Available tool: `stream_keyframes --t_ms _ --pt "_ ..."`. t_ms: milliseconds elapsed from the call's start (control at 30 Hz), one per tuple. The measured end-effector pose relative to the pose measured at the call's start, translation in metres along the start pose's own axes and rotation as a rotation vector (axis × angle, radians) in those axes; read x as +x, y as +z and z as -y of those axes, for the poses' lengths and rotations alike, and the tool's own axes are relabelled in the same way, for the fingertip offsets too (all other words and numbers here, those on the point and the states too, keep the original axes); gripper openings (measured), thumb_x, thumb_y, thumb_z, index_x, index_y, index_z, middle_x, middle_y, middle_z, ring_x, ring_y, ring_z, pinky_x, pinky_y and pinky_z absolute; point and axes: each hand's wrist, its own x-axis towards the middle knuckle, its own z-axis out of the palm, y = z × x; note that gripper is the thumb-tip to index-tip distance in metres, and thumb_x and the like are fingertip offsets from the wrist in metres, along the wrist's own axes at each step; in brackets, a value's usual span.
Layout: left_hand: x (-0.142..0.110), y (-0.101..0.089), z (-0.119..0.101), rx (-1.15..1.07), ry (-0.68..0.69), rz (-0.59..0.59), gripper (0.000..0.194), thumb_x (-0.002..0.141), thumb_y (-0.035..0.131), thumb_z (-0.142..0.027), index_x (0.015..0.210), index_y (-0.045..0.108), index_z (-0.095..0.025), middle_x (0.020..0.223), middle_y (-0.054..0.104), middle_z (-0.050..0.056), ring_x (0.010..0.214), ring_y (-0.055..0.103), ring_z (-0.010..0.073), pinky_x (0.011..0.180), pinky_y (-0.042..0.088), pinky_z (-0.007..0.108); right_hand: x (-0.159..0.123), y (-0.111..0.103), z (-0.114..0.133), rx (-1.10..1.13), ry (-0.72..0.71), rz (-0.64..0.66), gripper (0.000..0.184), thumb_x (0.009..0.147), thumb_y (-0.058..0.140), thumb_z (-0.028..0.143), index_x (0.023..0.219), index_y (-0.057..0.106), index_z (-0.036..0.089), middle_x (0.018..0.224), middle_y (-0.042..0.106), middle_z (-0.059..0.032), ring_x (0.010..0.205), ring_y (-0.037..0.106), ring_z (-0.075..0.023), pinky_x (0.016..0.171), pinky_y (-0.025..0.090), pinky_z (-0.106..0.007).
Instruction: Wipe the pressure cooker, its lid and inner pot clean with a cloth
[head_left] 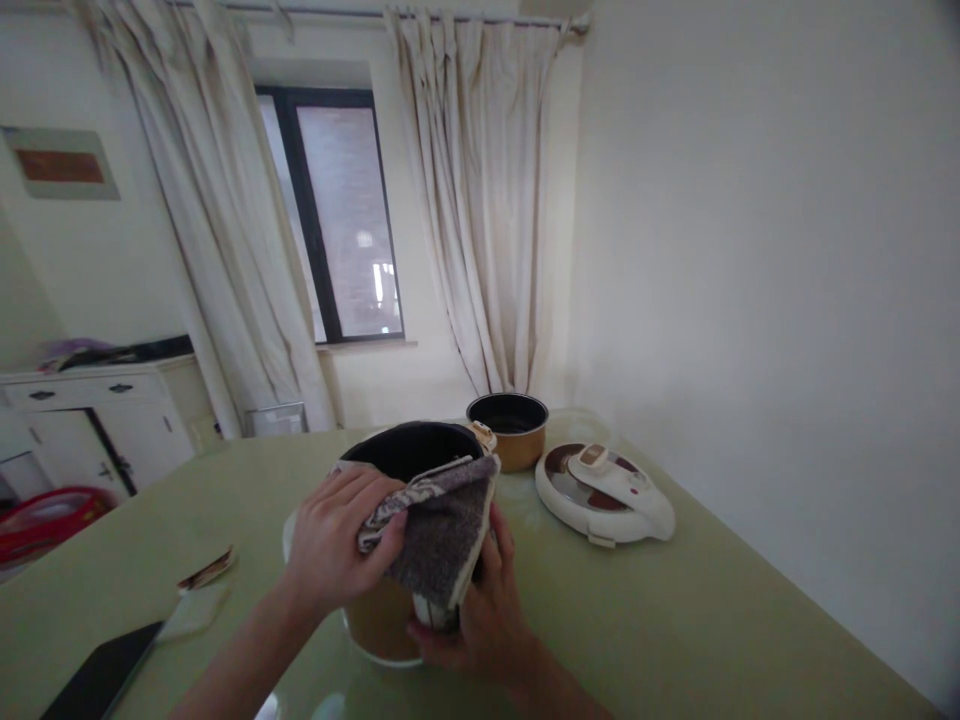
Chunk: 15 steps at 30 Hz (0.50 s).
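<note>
A rice cooker body (379,625) with a brown-gold side and a dark hollow inside stands on the table in front of me. A folded grey cloth (442,530) with a pale edge hangs over its near rim. My left hand (337,540) is closed on the cloth at the rim, thumb in front and fingers on top. Lower down on the right, my right hand (491,610) is closed around the cooker's protruding front part, below and beside the cloth. The cloth partly hides that part and the right fingers.
Behind the cooker stands a brown inner pot (521,450) with a dark inside. A round white lid (604,495) lies to its right, near the wall. A black phone-like slab (105,670) and a small wrapper (206,570) lie on the green table (247,490) at left.
</note>
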Motion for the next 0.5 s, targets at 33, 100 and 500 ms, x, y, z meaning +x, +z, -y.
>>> stream_keyframes --t_ms 33,100,500 --pt "0.004 0.003 0.001 0.0 -0.009 -0.01 0.03 0.098 0.048 -0.04 0.099 0.074 -0.025 0.099 0.078 0.008 0.099 0.069 0.0279 0.094 0.051 0.043 0.002 0.001 -0.004 -0.004 0.005 -0.007 0.081 0.074 0.079 0.058 0.146 0.056 0.028 0.165 0.027 -0.0173 0.153 0.023 -0.0545 0.109 0.042 -0.078" --pt "0.013 0.01 0.002 -0.001 -0.03 -0.005 0.032 0.099 0.046 -0.042 0.097 0.073 -0.024 0.097 0.078 0.008 0.097 0.069 0.0275 0.092 0.051 0.042 0.005 0.004 -0.013 -0.012 0.01 -0.008 0.085 0.074 0.078 0.056 0.149 0.053 0.026 0.164 0.028 -0.0181 0.152 0.023 -0.0538 0.109 0.042 -0.077" --pt "0.057 0.017 0.005 -0.061 -0.162 0.519 0.066 0.076 0.067 -0.083 0.11 0.075 -0.027 0.105 0.077 0.005 0.1 0.067 0.0291 0.084 0.048 0.035 0.002 0.007 -0.045 0.007 -0.007 -0.046 0.089 0.074 0.077 0.057 0.151 0.048 0.023 0.161 0.034 -0.0195 0.151 0.029 -0.0517 0.106 0.046 -0.073"
